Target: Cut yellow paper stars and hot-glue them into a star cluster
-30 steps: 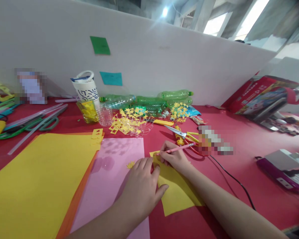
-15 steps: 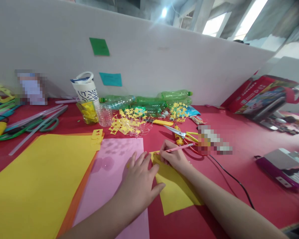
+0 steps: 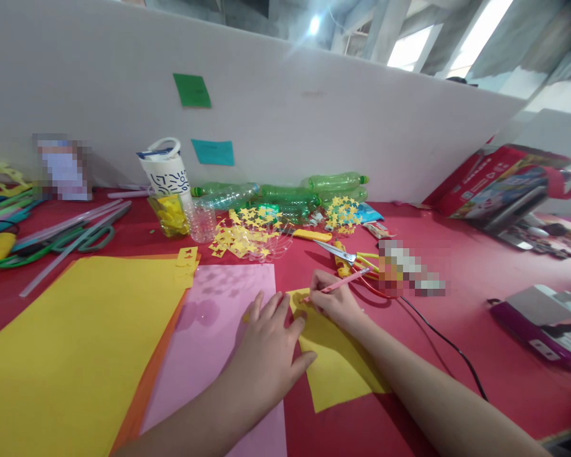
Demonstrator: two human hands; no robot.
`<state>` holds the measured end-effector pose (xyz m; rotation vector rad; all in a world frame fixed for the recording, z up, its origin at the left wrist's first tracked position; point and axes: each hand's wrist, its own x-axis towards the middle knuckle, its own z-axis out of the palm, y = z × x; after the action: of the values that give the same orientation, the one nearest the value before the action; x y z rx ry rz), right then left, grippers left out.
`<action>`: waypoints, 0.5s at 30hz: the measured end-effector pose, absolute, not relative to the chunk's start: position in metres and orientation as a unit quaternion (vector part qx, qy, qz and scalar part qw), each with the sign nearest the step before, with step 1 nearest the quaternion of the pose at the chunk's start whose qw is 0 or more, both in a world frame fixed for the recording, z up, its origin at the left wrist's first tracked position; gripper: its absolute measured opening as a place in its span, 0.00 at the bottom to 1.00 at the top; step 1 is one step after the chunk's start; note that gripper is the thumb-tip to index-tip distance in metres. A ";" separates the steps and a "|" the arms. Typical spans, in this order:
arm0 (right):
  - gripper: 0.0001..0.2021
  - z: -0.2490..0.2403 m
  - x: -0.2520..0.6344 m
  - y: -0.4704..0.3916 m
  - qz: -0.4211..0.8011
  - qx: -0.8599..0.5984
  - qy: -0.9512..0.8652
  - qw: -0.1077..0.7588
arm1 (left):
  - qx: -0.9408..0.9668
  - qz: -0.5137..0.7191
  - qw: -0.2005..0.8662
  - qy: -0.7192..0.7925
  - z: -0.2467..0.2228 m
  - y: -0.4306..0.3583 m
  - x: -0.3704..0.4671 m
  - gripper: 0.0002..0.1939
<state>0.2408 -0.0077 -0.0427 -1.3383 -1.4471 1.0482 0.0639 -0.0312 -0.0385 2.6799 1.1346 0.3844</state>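
Note:
My right hand (image 3: pixel 335 301) grips a pink pencil (image 3: pixel 345 280), its tip on the upper left part of a small yellow sheet (image 3: pixel 335 374). Fingers spread, my left hand (image 3: pixel 273 339) lies flat across the edge of a pink sheet (image 3: pixel 219 355), its thumb and index finger reaching the left edge of the small yellow sheet. A scrap of yellow shows beside the left fingertips. Further left, a large yellow sheet (image 3: pixel 71 343) rests on orange paper (image 3: pixel 145 381), with a yellow strip with star-shaped cutouts (image 3: pixel 186 260) at its corner.
Yellow paper stars (image 3: pixel 245 233), green plastic bottles (image 3: pixel 290 193) and a patterned white cup (image 3: pixel 165 174) stand or lie along the white partition. Open scissors (image 3: pixel 337 252) and a black cable (image 3: pixel 450 343) are right of my right hand. Green-handled scissors (image 3: pixel 98 238) lie far left.
My right hand and the pencil have shifted slightly; the pencil tip is a little further right and lower on the small yellow sheet. My left hand remains nearly still.

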 end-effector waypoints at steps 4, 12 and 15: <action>0.06 -0.042 0.240 -0.009 0.438 -0.535 -0.579 0.433 | 0.909 0.130 0.098 0.385 -0.040 -0.032 0.064 0.27; 0.03 -0.043 0.239 -0.008 0.455 -0.535 -0.584 0.407 | 0.906 0.143 0.105 0.386 -0.040 -0.032 0.065 0.26; 0.03 -0.044 0.238 -0.008 0.447 -0.533 -0.593 0.405 | 0.901 0.151 0.119 0.389 -0.039 -0.031 0.064 0.25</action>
<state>0.2384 -0.0083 -0.0441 -1.3447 -1.4972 1.1273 0.0637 -0.0310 -0.0391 2.6332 1.1386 0.4412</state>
